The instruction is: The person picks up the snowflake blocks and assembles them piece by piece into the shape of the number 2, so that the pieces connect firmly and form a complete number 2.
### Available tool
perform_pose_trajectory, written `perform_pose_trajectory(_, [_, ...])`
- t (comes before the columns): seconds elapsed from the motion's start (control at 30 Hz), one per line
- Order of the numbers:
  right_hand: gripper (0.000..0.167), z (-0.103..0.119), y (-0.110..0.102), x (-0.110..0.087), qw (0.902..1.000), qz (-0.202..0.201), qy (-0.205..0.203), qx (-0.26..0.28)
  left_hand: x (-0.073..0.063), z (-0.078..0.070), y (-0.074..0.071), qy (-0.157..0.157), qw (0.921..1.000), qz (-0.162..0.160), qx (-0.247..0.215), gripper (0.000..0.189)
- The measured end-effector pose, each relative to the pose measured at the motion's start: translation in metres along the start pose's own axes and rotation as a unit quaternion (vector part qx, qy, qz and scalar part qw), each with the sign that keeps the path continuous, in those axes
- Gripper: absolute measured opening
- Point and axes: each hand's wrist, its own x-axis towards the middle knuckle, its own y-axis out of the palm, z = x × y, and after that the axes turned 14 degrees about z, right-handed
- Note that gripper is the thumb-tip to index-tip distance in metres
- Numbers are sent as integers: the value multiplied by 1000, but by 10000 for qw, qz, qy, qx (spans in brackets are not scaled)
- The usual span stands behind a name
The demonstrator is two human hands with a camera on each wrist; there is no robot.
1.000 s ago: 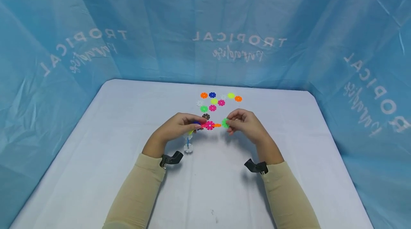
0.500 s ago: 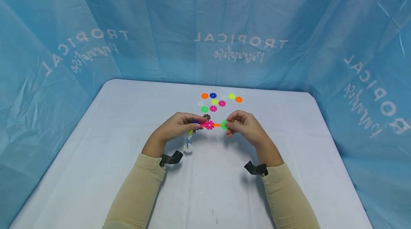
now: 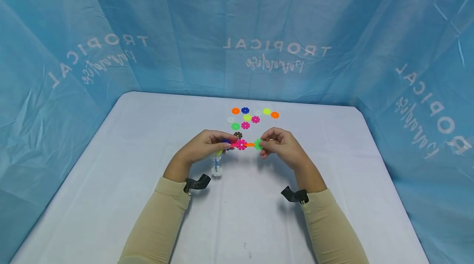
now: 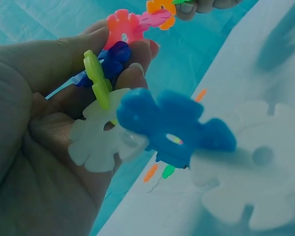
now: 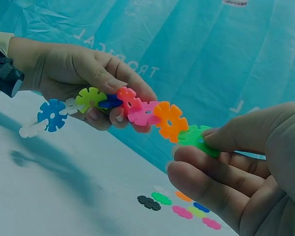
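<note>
A chain of notched plastic flower discs hangs between the two hands, above the table. My left hand (image 3: 205,147) pinches it near a pink disc (image 5: 129,100) and a dark blue disc (image 4: 113,58). From that grip a yellow-green disc (image 5: 91,100), a white one, a light blue disc (image 4: 174,128) and a white end disc (image 3: 216,171) trail down. Toward the right run a second pink disc (image 3: 241,144) and an orange disc (image 5: 170,122). My right hand (image 3: 283,144) pinches a green disc (image 5: 199,140), whose edge meets the orange disc.
Loose discs lie on the white table (image 3: 148,132) beyond the hands: a black disc (image 3: 238,135), a green disc (image 3: 235,126), a blue disc (image 3: 245,110), an orange disc (image 3: 275,115) and several others. Blue printed curtains (image 3: 185,17) enclose the table's back and sides.
My right hand has moved slightly left, bringing the green disc from a small gap up against the orange disc. The left hand keeps its grip, almost still.
</note>
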Motion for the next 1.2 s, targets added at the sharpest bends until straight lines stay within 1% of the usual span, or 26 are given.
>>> perform_pose_trajectory(0.17, [16, 0, 2, 0, 9999, 64, -101, 30, 0, 1, 0, 88, 9999, 66, -84, 27])
perform_pose_trajectory(0.3, [14, 0, 5, 1, 9996, 137, -247, 11, 3, 0, 4, 24, 9998, 113, -164, 29])
perform_pose_trajectory(0.37, [15, 1, 7, 2, 9989, 228, -380, -182, 6, 0, 6, -67, 9998, 124, -107, 30])
perform_pose_trajectory(0.43, [18, 2, 10, 2, 9966, 272, -520, -572, 9, -1, 9, -173, 9998, 96, 4, 30])
perform_pose_trajectory(0.5, [18, 3, 12, 2, 9926, 186, -638, -1015, 12, -2, 12, -312, 9994, -19, 126, 28])
perform_pose_trajectory(0.63, [16, 0, 14, 3, 9819, -220, -748, -1724, 14, -1, 14, -558, 9972, -388, 309, 23])
perform_pose_trajectory(0.73, [14, -2, 17, 5, 9704, -349, -849, -2236, 15, 0, 14, -649, 9957, -554, 354, 22])
perform_pose_trajectory(0.87, [21, -3, 22, 8, 9472, -331, -1225, -2946, 16, -1, 14, -639, 9961, -522, 299, 22])
perform_pose_trajectory(0.93, [24, -4, 24, 10, 9367, -348, -1423, -3181, 16, -2, 14, -621, 9963, -497, 316, 21])
perform_pose_trajectory(1.0, [25, -5, 25, 11, 9299, -392, -1590, -3294, 16, -3, 14, -619, 9964, -483, 327, 21])
perform_pose_trajectory(1.07, [25, -5, 25, 11, 9286, -425, -1681, -3282, 15, -3, 14, -600, 9968, -441, 286, 22])
perform_pose_trajectory(1.1, [25, -5, 25, 11, 9298, -432, -1717, -3226, 15, -4, 14, -588, 9971, -418, 259, 22])
perform_pose_trajectory(1.13, [25, -5, 26, 11, 9326, -426, -1754, -3126, 15, -4, 14, -574, 9973, -390, 231, 22])
perform_pose_trajectory(1.2, [25, -6, 26, 10, 9419, -376, -1764, -2835, 14, -5, 15, -550, 9978, -326, 165, 23])
